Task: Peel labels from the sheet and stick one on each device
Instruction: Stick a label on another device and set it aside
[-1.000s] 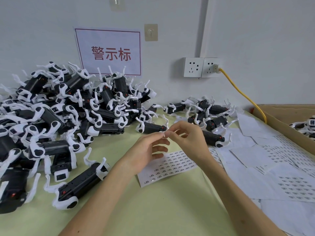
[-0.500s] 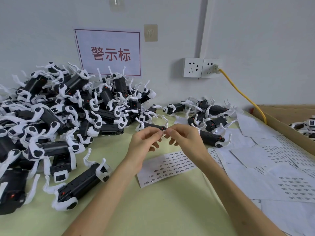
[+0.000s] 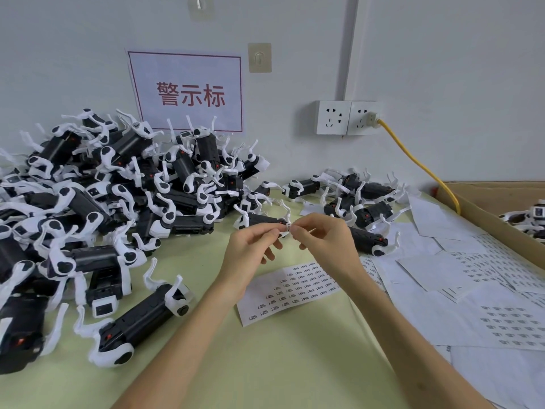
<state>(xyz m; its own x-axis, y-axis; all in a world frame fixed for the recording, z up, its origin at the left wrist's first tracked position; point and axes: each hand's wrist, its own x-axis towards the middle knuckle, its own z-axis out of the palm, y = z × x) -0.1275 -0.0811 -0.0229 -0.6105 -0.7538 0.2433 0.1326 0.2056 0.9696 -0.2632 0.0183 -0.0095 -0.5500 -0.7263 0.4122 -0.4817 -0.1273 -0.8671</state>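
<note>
Over the green counter [image 3: 265, 364]: left hand [image 3: 250, 255] and right hand [image 3: 327, 246], fingers pinching one tiny white label [image 3: 288, 228].
Sheet [image 3: 295, 290]: one flat paper rectangle below.
Devices [image 3: 85, 205]: dozens, black-bodied, white-legged, heaped left.

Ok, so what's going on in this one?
A person is mid-labelling. Their left hand and right hand share a fingertip grip on one peeled label, held above the label sheet on the table, close to a device lying behind it. A big pile of devices sits left; more sheets lie right.
</note>
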